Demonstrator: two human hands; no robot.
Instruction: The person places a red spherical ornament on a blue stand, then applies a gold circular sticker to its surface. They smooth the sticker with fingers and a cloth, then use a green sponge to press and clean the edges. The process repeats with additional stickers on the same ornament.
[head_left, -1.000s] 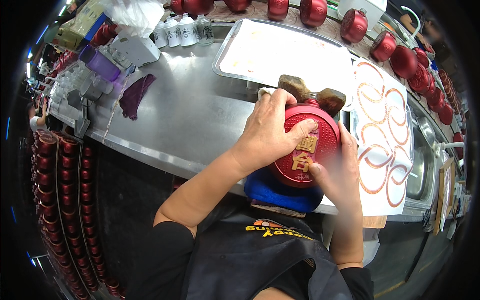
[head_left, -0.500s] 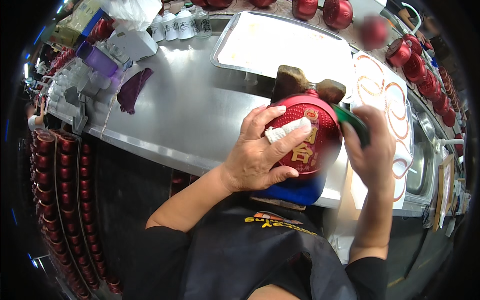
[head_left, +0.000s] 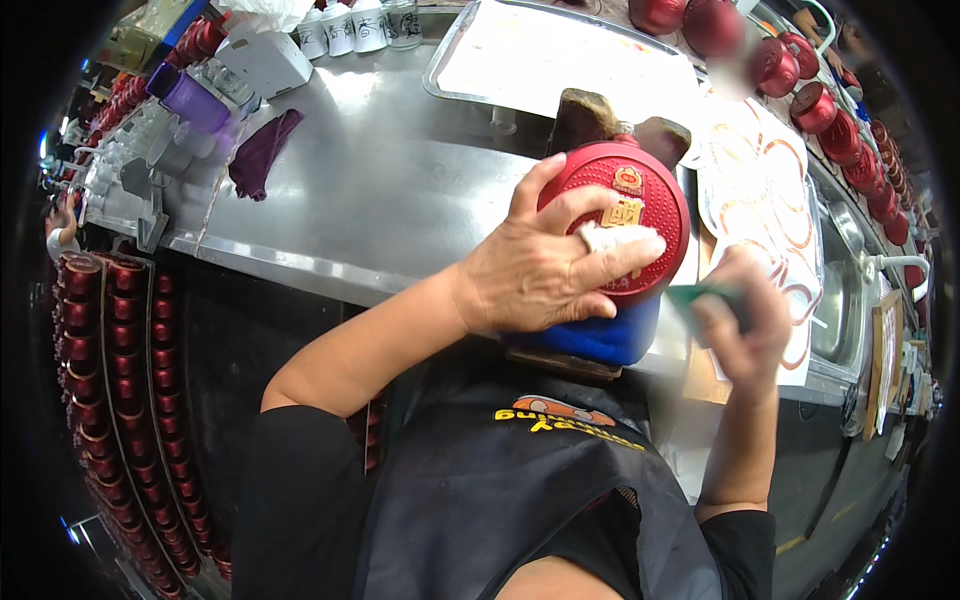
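A round, flat red bottle (head_left: 660, 205) with gold raised characters and a dotted rim lies face up, its neck toward two worn wooden blocks (head_left: 583, 115). Under its near side is a blue cloth pad (head_left: 625, 338). My left hand (head_left: 530, 260) holds the bottle from the left, fingers spread across its face and edge; white wrapping covers part of one finger. Just off the bottle's right side, my right hand (head_left: 745, 320), blurred by motion, is closed on a thin green pad (head_left: 688, 294). Part of that pad is hidden by the fingers.
A shallow metal tray (head_left: 560, 50) lies beyond the blocks on the steel table (head_left: 350, 180). Red-brown rings on white sheets (head_left: 735, 200) lie to the right, near a sink (head_left: 845, 290). A purple cloth (head_left: 262, 155) is on the left. Racks of red bottles (head_left: 130, 370) stand lower left.
My right hand with the green pad has dropped away from the bottle's upper right edge, toward me. The bottle has turned slightly, and my left hand's fingers have shifted across its face.
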